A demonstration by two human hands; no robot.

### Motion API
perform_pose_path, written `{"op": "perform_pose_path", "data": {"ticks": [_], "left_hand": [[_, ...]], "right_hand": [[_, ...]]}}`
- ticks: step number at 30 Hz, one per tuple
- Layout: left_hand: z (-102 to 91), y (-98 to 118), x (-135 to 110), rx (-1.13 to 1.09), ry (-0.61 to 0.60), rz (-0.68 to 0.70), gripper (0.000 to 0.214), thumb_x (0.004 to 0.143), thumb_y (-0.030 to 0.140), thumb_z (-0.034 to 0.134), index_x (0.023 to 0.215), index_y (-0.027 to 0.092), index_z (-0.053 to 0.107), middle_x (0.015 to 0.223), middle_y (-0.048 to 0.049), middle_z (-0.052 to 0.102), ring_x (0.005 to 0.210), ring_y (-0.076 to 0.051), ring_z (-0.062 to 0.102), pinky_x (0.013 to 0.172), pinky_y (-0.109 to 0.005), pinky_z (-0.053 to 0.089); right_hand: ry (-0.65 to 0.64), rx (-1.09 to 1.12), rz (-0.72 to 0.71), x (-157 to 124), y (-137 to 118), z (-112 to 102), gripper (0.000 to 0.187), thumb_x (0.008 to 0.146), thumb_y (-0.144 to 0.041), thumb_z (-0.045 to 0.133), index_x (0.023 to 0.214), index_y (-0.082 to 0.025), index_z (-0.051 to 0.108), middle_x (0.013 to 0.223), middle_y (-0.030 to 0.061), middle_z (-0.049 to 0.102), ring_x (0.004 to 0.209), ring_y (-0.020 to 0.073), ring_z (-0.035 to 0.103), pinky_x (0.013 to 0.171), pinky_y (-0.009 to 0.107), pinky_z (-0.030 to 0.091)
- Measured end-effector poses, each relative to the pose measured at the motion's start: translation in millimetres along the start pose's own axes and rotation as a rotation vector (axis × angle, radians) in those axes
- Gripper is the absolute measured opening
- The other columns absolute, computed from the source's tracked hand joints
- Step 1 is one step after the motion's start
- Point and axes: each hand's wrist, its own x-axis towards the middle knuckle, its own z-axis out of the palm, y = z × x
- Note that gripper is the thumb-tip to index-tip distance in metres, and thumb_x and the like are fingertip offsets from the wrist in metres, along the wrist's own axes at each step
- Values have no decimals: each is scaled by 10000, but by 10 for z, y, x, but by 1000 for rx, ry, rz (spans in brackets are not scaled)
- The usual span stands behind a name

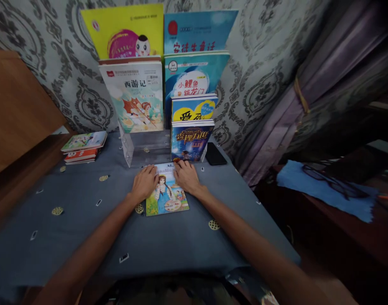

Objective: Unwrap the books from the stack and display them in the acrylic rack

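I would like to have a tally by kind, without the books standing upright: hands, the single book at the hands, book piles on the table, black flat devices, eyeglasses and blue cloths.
Hands: 2, left hand and right hand
Single book at the hands: 1
Book pile: 1
Black flat device: 1
Eyeglasses: 1 pair
Blue cloth: 1
Total: 7

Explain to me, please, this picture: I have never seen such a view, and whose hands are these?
No machine here: a person wears one camera on the head, looking forward and down at their own bare left hand and right hand. Both rest on a picture book lying on the dark cloth; whether they grip it, I cannot tell. Behind, a clear stand holds upright books. A small book stack lies to the left, a flat dark object right of the stand.
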Motion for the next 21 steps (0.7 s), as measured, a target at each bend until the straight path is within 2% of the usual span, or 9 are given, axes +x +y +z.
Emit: {"op": "perform_pose_path", "data": {"ticks": [9,13,17,21], "left_hand": [[-2,-87,7,-43,-9,-2,364,973,233,416,1261,117,606,1372,-154,603,1293,-276,542,1101,-407,427],[23,-127,21,-74,7,21,354,972,234,404,1244,139,610,1337,-145,618,1245,-267,567,1089,-422,432],[49,-140,19,-95,17,28,358,972,228,401,1239,115,612,1338,-164,616,1244,-279,560,1091,-444,424],[57,-123,1,-105,34,23,353,965,223,412,1225,104,620,1320,-173,626,1221,-285,571,1082,-448,427]], "right_hand": [[3,23,40,8,-32,35,430,1019,-288,359,1378,-114,522,1306,179,549,1165,302,451,923,412,372],[-14,51,72,-20,-56,18,438,1022,-288,348,1386,-105,508,1325,178,538,1179,306,433,934,411,360],[-38,71,72,-186,-82,-14,457,1023,-300,349,1407,-96,491,1360,176,533,1198,311,427,954,419,362],[-16,74,16,-501,-113,-9,494,1025,-328,357,1432,-70,468,1408,175,531,1228,310,440,1015,426,357]]}}
